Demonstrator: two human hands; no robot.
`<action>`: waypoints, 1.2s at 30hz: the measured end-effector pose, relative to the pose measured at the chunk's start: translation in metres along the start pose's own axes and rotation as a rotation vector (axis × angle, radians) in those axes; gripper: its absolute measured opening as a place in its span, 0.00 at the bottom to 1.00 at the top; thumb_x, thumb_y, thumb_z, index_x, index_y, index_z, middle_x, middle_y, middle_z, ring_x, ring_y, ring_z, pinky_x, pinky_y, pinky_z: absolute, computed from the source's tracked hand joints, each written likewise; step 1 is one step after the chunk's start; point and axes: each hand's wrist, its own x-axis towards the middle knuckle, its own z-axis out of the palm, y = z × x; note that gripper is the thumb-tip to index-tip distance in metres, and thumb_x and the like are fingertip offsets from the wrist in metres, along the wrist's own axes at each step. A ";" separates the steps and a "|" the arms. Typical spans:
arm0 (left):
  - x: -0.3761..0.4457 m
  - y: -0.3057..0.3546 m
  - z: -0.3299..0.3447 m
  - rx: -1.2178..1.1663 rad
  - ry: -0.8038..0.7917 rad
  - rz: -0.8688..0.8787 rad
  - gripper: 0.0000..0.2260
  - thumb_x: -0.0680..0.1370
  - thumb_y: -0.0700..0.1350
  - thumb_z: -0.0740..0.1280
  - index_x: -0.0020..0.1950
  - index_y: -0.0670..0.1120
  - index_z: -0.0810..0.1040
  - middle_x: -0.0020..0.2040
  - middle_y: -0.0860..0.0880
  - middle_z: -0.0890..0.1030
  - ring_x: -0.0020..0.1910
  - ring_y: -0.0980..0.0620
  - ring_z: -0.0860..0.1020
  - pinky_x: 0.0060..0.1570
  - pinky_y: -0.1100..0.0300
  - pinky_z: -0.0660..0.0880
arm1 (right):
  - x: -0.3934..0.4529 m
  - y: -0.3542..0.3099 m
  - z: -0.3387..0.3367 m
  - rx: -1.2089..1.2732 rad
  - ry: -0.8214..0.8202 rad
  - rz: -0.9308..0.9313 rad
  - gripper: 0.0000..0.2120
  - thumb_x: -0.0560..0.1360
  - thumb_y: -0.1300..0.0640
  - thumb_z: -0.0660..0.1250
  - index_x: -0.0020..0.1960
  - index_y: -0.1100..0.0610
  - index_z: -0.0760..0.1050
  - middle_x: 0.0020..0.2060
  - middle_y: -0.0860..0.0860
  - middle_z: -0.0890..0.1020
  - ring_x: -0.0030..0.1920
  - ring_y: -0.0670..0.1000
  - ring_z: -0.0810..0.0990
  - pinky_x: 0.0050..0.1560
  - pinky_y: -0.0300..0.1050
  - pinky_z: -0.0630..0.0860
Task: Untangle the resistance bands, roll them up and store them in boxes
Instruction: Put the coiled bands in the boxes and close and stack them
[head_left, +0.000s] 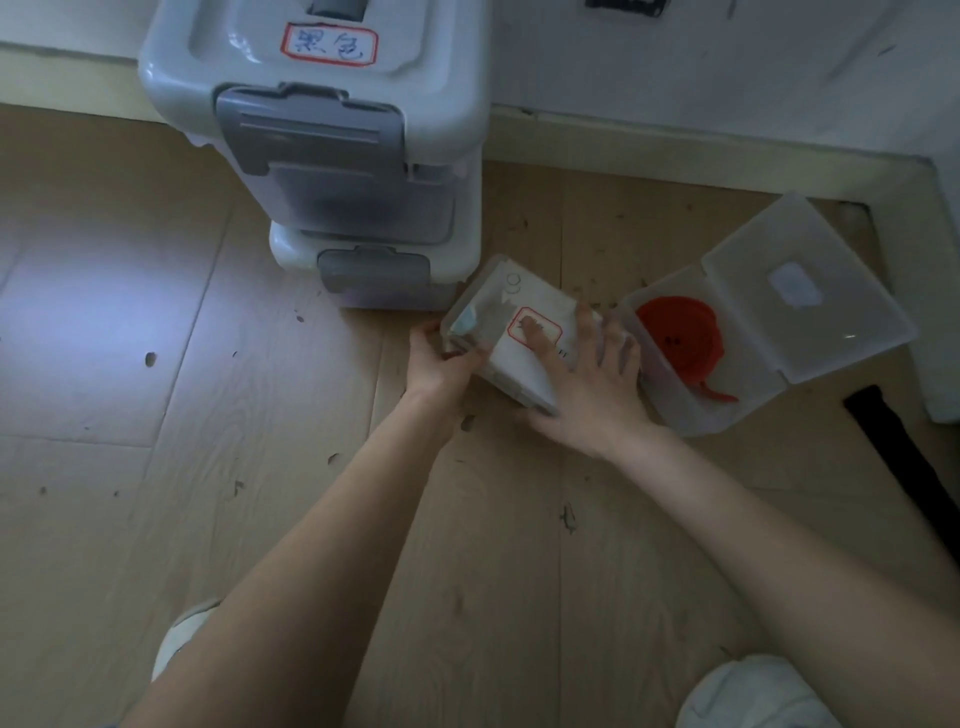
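Observation:
A small translucent box (506, 306) with a red-framed label on its lid lies tilted on the wood floor. My left hand (441, 364) grips its near-left corner. My right hand (587, 384) lies flat on the lid with fingers spread. Just right of it stands a second small clear box (675, 400), lid swung open, with a rolled red resistance band (680, 338) inside; the band's loose end pokes over the front rim. A black band (904, 457) lies stretched on the floor at the far right.
Two stacked grey-white storage bins (332, 135) with grey latches stand against the wall behind, the top one bearing a red-framed label. A white wall and baseboard run along the back. My two white shoes (753, 696) show at the bottom edge.

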 end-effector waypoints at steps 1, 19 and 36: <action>-0.001 -0.002 -0.002 -0.030 -0.011 0.006 0.26 0.73 0.43 0.71 0.67 0.50 0.63 0.59 0.45 0.76 0.57 0.45 0.76 0.52 0.47 0.77 | 0.004 0.003 -0.008 0.098 0.013 0.043 0.40 0.73 0.34 0.59 0.75 0.42 0.38 0.75 0.61 0.44 0.73 0.67 0.44 0.70 0.66 0.44; -0.073 -0.020 -0.007 0.224 -0.134 -0.019 0.13 0.78 0.47 0.64 0.58 0.48 0.62 0.55 0.48 0.74 0.46 0.51 0.76 0.36 0.57 0.74 | -0.082 -0.014 0.011 1.574 -0.157 0.598 0.18 0.74 0.54 0.68 0.63 0.57 0.72 0.49 0.51 0.82 0.48 0.52 0.80 0.51 0.52 0.77; -0.143 0.247 -0.025 -0.132 -0.089 0.419 0.08 0.79 0.57 0.59 0.50 0.54 0.67 0.49 0.48 0.78 0.48 0.46 0.79 0.52 0.44 0.76 | -0.059 -0.063 -0.245 1.572 0.322 -0.002 0.21 0.74 0.42 0.65 0.64 0.47 0.71 0.54 0.43 0.78 0.51 0.41 0.75 0.41 0.34 0.66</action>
